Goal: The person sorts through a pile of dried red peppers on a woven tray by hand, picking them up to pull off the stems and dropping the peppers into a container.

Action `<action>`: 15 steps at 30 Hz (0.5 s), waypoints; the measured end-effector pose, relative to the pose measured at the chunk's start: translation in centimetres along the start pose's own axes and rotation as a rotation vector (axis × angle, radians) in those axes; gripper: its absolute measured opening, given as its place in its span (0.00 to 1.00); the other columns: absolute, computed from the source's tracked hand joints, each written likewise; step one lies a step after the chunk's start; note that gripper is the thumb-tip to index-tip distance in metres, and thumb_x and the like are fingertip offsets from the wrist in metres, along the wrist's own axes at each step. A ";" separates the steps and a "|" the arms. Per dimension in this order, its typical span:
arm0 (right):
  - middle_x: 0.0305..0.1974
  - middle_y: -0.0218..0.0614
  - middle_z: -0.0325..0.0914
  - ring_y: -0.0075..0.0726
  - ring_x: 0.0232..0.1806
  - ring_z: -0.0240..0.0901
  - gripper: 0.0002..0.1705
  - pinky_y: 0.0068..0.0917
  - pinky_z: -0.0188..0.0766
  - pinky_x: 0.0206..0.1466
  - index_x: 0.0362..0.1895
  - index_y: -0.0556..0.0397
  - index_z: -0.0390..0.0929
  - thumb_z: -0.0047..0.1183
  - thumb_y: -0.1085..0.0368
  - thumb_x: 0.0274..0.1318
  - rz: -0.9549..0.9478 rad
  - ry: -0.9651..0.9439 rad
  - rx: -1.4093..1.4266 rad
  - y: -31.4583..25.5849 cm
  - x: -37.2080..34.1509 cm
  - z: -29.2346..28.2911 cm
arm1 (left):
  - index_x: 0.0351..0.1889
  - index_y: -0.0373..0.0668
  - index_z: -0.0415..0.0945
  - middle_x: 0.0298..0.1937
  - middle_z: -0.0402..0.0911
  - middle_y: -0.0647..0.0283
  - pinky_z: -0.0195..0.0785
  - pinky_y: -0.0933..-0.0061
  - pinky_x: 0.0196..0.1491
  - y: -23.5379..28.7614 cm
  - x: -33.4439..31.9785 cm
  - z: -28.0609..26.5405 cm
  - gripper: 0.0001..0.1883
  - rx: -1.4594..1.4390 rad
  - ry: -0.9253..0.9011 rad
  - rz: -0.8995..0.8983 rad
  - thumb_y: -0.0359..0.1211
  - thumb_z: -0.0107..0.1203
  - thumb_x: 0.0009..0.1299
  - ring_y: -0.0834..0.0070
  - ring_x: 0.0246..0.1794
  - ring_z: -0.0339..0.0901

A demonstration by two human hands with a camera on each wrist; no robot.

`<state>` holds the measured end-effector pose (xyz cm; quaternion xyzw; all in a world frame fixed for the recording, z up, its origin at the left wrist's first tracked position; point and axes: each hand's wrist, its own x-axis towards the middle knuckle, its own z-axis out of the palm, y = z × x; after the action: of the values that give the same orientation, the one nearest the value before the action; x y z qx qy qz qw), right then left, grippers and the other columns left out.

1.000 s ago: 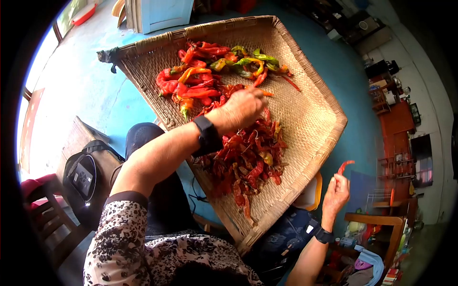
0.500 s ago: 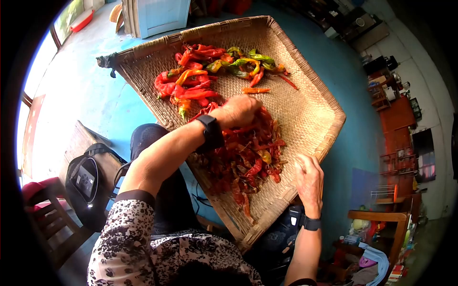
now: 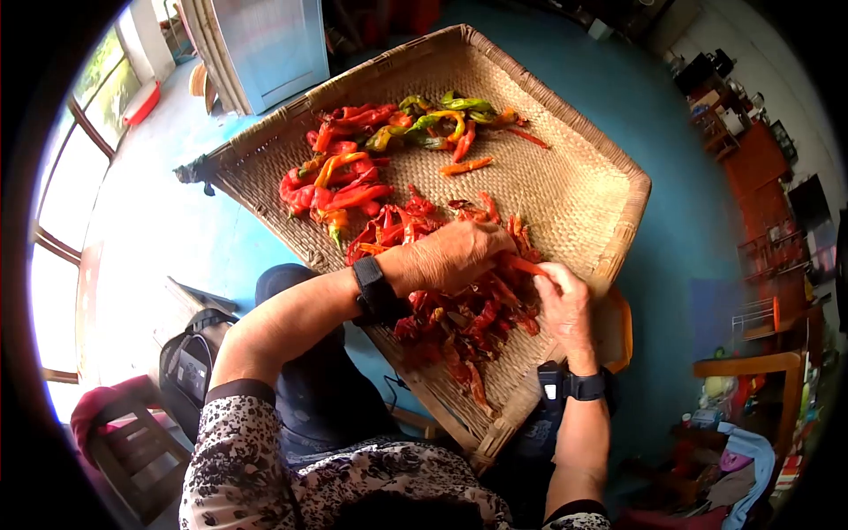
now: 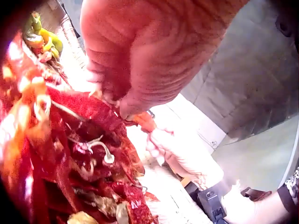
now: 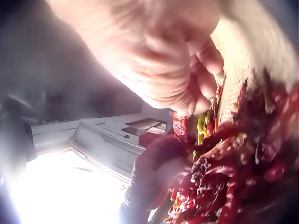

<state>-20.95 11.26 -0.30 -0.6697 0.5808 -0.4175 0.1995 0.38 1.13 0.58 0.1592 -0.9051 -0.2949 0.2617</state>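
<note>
A red pepper (image 3: 523, 263) stretches between both hands above the woven basket (image 3: 565, 177). My left hand (image 3: 464, 254) pinches one end of it, and my right hand (image 3: 565, 309) the other. In the left wrist view, the pepper (image 4: 145, 122) joins the large left hand (image 4: 149, 51) to the right hand (image 4: 175, 151). The right wrist view has the pepper (image 5: 180, 127) under the fingertips of the right hand (image 5: 149, 51), with the left hand (image 5: 159, 163) below. Dark dried red peppers (image 3: 477, 322) are heaped beneath the hands.
Bright red peppers (image 3: 353, 190) and green-yellow ones (image 3: 455, 115) lie in the basket's far part, near a lone orange pepper (image 3: 466, 166). A wooden chair (image 3: 751, 364) stands at right, a dark bag (image 3: 190, 362) at left.
My right hand has come from outside the basket's right edge, where it held up a pepper, to beside the left hand. The left hand has moved down and nearer, and now grips a pepper.
</note>
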 end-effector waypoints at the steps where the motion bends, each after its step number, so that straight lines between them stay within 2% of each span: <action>1: 0.31 0.42 0.79 0.35 0.31 0.76 0.09 0.28 0.72 0.38 0.42 0.57 0.77 0.54 0.70 0.56 0.055 0.017 -0.022 0.2 -0.3 -0.7 | 0.45 0.41 0.72 0.38 0.78 0.55 0.73 0.60 0.40 -0.5 0.4 -0.5 0.09 0.007 -0.045 -0.083 0.29 0.53 0.67 0.55 0.40 0.79; 2: 0.31 0.41 0.79 0.33 0.31 0.75 0.09 0.28 0.71 0.38 0.42 0.58 0.77 0.53 0.70 0.57 0.108 0.035 -0.044 0.3 -0.6 -1.5 | 0.43 0.42 0.73 0.37 0.79 0.55 0.72 0.61 0.39 -0.9 0.7 -1.0 0.08 0.092 0.029 -0.039 0.32 0.53 0.68 0.56 0.38 0.80; 4: 0.28 0.35 0.77 0.25 0.29 0.72 0.09 0.24 0.71 0.34 0.43 0.60 0.76 0.51 0.68 0.61 0.075 0.137 -0.036 0.5 -1.1 -3.0 | 0.38 0.42 0.76 0.33 0.81 0.52 0.73 0.56 0.38 -2.2 1.9 -2.3 0.07 0.032 0.050 -0.120 0.32 0.53 0.64 0.54 0.36 0.79; 6: 0.25 0.29 0.74 0.21 0.26 0.69 0.11 0.20 0.68 0.30 0.45 0.59 0.75 0.49 0.65 0.64 0.091 0.309 0.110 3.4 -2.1 -5.4 | 0.38 0.42 0.77 0.32 0.82 0.54 0.72 0.59 0.37 -6.9 3.3 -3.2 0.08 0.279 0.024 -0.326 0.34 0.56 0.64 0.57 0.35 0.80; 7: 0.25 0.27 0.73 0.19 0.25 0.68 0.12 0.19 0.67 0.29 0.45 0.59 0.75 0.48 0.64 0.65 0.145 0.392 0.090 3.1 -2.2 -6.5 | 0.36 0.42 0.78 0.30 0.82 0.54 0.72 0.58 0.38 -9.8 3.6 -2.8 0.06 0.293 0.141 -0.312 0.32 0.55 0.63 0.54 0.35 0.79; 8: 0.25 0.26 0.72 0.18 0.25 0.67 0.12 0.18 0.66 0.28 0.46 0.59 0.74 0.46 0.63 0.67 0.199 0.473 0.069 2.9 -2.4 -7.6 | 0.37 0.40 0.77 0.33 0.81 0.52 0.71 0.56 0.38 -11.2 3.9 -2.9 0.07 0.321 0.158 -0.371 0.31 0.54 0.63 0.52 0.36 0.79; 10: 0.24 0.25 0.71 0.16 0.25 0.65 0.15 0.19 0.64 0.26 0.45 0.57 0.74 0.45 0.59 0.68 0.179 0.660 -0.014 5.0 -3.2 -10.0 | 0.38 0.38 0.76 0.37 0.81 0.50 0.71 0.54 0.40 -13.2 4.0 -2.3 0.09 0.435 0.281 -0.409 0.33 0.55 0.62 0.50 0.39 0.78; 11: 0.24 0.26 0.71 0.18 0.25 0.65 0.15 0.20 0.65 0.26 0.45 0.57 0.74 0.44 0.57 0.68 0.226 0.681 -0.086 5.7 -3.9 -11.3 | 0.38 0.38 0.76 0.37 0.81 0.50 0.71 0.54 0.40 -13.4 4.1 -2.3 0.09 0.440 0.275 -0.405 0.33 0.55 0.62 0.50 0.39 0.78; 13: 0.23 0.30 0.70 0.23 0.24 0.64 0.17 0.25 0.66 0.29 0.44 0.56 0.74 0.42 0.56 0.68 0.301 0.679 -0.294 7.4 -5.0 -13.5 | 0.38 0.37 0.76 0.39 0.80 0.48 0.70 0.54 0.43 -13.4 4.4 -2.3 0.12 0.493 0.198 -0.620 0.33 0.56 0.60 0.48 0.42 0.77; 14: 0.24 0.36 0.73 0.37 0.26 0.70 0.15 0.34 0.69 0.34 0.44 0.57 0.74 0.43 0.58 0.67 0.355 0.568 -0.410 7.9 -5.7 -14.5 | 0.38 0.37 0.76 0.39 0.80 0.48 0.70 0.54 0.43 -13.5 4.7 -2.3 0.12 0.500 0.189 -0.616 0.33 0.56 0.60 0.48 0.42 0.77; 15: 0.28 0.39 0.75 0.44 0.30 0.72 0.15 0.38 0.70 0.38 0.45 0.57 0.74 0.45 0.59 0.65 0.417 0.500 -0.609 7.7 -5.9 -14.4 | 0.39 0.37 0.76 0.39 0.80 0.48 0.70 0.54 0.43 -13.5 4.9 -2.2 0.12 0.508 0.161 -0.706 0.33 0.56 0.58 0.48 0.42 0.77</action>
<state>-36.94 18.04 0.17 -0.4450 0.8304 -0.3273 -0.0735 -0.56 -12.55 -4.37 0.5405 -0.8156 -0.1212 0.1672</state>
